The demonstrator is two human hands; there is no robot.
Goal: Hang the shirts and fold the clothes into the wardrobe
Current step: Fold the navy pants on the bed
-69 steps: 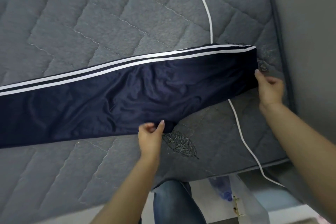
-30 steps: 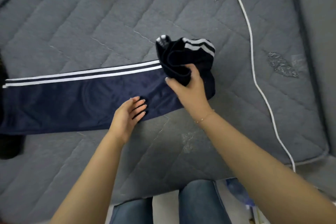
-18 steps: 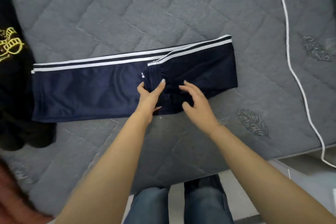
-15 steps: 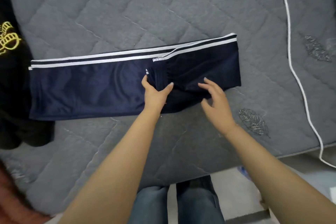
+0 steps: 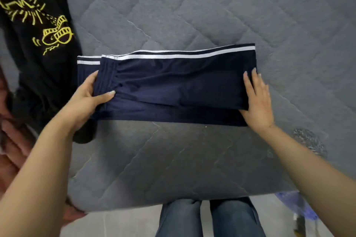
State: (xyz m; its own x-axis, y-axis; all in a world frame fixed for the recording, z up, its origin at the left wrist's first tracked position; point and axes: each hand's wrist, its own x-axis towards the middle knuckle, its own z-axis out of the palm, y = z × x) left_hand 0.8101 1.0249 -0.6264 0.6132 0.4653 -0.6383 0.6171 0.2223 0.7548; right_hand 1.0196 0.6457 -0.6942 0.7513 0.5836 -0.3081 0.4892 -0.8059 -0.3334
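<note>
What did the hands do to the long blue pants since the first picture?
The navy track pants with white side stripes, stretched out long before, have been folded over into a short bundle. The left hand now pinches the bundle's left end, where the waistband lies, while the right hand presses flat on its right end. The pants still lie on the grey quilted mattress.

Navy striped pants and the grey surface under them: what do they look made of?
Navy pants: probably smooth synthetic knit, judging by the faint sheen and soft ripples; white stripes look sewn on. Grey surface: matte quilted fabric, apparently a mattress, with stitched diamond lines.
</note>
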